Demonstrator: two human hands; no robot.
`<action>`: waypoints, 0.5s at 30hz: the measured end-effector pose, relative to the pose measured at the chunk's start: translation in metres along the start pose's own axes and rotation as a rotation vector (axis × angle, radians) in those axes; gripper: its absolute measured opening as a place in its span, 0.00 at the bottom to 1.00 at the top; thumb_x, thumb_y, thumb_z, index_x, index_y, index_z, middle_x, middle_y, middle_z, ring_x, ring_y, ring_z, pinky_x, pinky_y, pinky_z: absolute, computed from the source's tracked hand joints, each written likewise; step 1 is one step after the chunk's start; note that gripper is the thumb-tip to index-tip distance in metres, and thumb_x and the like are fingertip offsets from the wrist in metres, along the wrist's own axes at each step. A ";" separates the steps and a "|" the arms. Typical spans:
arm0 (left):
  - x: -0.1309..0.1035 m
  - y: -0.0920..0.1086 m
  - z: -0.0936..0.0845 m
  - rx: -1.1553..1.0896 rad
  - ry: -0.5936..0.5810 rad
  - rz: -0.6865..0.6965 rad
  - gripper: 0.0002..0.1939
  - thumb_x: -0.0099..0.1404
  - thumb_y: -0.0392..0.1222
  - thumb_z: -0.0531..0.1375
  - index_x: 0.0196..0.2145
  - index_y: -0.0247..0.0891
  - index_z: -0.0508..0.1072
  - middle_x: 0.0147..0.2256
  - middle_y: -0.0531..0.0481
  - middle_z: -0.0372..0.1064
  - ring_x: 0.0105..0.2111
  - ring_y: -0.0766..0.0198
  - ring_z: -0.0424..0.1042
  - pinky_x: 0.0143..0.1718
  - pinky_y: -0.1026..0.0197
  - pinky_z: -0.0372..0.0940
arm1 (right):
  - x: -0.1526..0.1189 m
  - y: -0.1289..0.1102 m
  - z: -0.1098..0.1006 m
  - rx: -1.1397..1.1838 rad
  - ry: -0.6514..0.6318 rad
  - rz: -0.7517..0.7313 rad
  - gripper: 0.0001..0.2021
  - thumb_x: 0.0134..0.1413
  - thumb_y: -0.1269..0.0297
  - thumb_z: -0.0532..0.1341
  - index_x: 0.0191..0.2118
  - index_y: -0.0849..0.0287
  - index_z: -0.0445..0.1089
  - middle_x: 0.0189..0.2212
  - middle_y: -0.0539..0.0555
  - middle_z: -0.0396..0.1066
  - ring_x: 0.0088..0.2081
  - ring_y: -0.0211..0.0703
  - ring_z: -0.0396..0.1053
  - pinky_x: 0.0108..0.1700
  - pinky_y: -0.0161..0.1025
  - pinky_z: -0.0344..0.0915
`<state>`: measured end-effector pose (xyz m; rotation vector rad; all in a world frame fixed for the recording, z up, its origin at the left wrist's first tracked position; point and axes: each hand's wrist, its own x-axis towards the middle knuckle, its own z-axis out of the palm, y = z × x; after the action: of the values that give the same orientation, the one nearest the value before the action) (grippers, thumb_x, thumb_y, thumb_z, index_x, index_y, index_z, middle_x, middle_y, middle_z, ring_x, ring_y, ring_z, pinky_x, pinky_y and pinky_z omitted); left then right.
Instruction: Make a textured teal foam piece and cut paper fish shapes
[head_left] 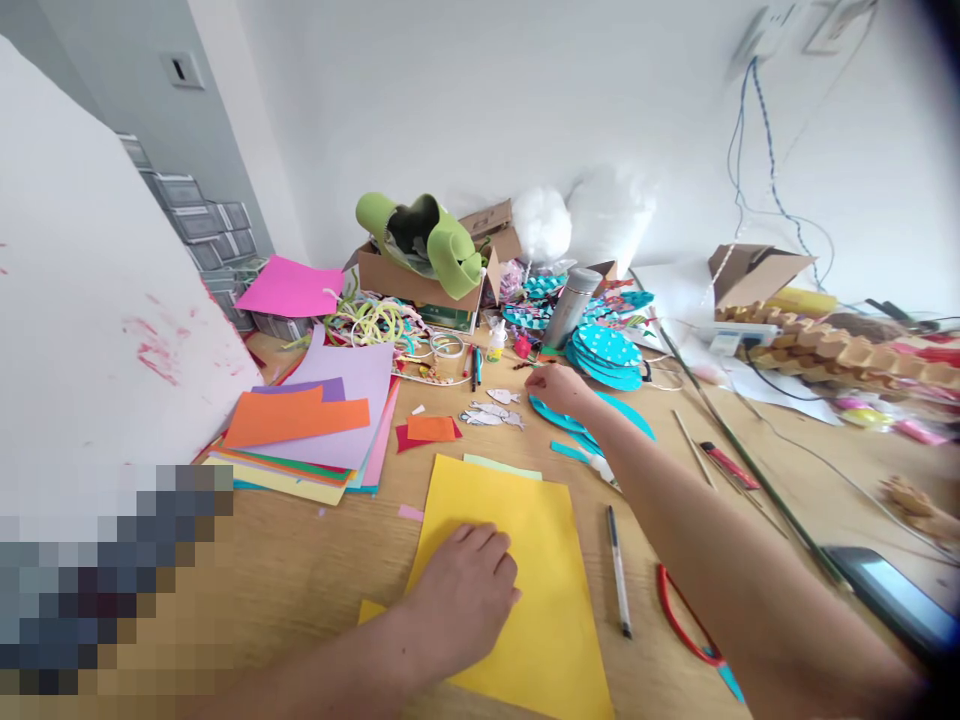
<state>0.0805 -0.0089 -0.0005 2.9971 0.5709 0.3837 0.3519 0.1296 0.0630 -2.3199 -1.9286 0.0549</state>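
Observation:
My left hand (469, 585) rests on a yellow sheet of paper (555, 600), its fingers a little bent and lying on the sheet. My right hand (559, 388) reaches far forward over the left end of turquoise paper discs (626, 415). Its fingers are bunched and point down; what they hold, if anything, is hidden. Left of it lie white fish cutouts (491, 414) with drawn outlines. A pale green sheet (510, 467) peeks out behind the yellow one. Beneath my right forearm is a white glue bottle tip (602, 467), partly covered.
Coloured paper (315, 405) is stacked on the left beside a white board (97, 300). A pen (619, 570), red-handled scissors (679, 615), a cutter (729, 466) and a phone (900, 590) lie to the right. Behind stand a grey flask (572, 308) and a craft box (420, 280).

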 end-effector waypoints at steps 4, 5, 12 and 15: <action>0.000 0.000 0.001 -0.006 0.017 -0.005 0.12 0.69 0.44 0.53 0.40 0.33 0.72 0.44 0.44 0.71 0.48 0.56 0.66 0.50 0.54 0.62 | 0.002 -0.003 0.018 -0.035 -0.083 -0.036 0.11 0.53 0.71 0.60 0.40 0.60 0.78 0.40 0.57 0.78 0.42 0.45 0.73 0.41 0.33 0.64; -0.001 0.000 0.002 -0.010 0.022 -0.006 0.12 0.69 0.44 0.54 0.40 0.33 0.72 0.44 0.45 0.71 0.48 0.56 0.66 0.50 0.54 0.62 | 0.003 -0.005 0.020 -0.045 -0.091 -0.040 0.12 0.54 0.70 0.59 0.41 0.60 0.77 0.41 0.57 0.78 0.43 0.45 0.73 0.42 0.33 0.64; -0.001 0.000 0.002 -0.028 0.012 0.000 0.11 0.69 0.44 0.53 0.41 0.33 0.71 0.44 0.44 0.70 0.49 0.56 0.66 0.50 0.53 0.61 | 0.013 -0.019 0.019 -0.116 -0.131 -0.113 0.15 0.56 0.67 0.59 0.48 0.60 0.74 0.46 0.58 0.75 0.47 0.46 0.70 0.47 0.35 0.62; 0.000 0.000 0.001 -0.025 -0.011 -0.005 0.12 0.70 0.44 0.53 0.41 0.34 0.71 0.44 0.44 0.70 0.49 0.56 0.66 0.50 0.53 0.61 | 0.019 -0.021 0.020 -0.154 -0.150 -0.122 0.18 0.56 0.65 0.60 0.52 0.61 0.71 0.49 0.59 0.73 0.51 0.48 0.68 0.50 0.37 0.61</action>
<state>0.0802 -0.0092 -0.0011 2.9718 0.5682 0.3712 0.3328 0.1533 0.0469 -2.3479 -2.2170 0.0729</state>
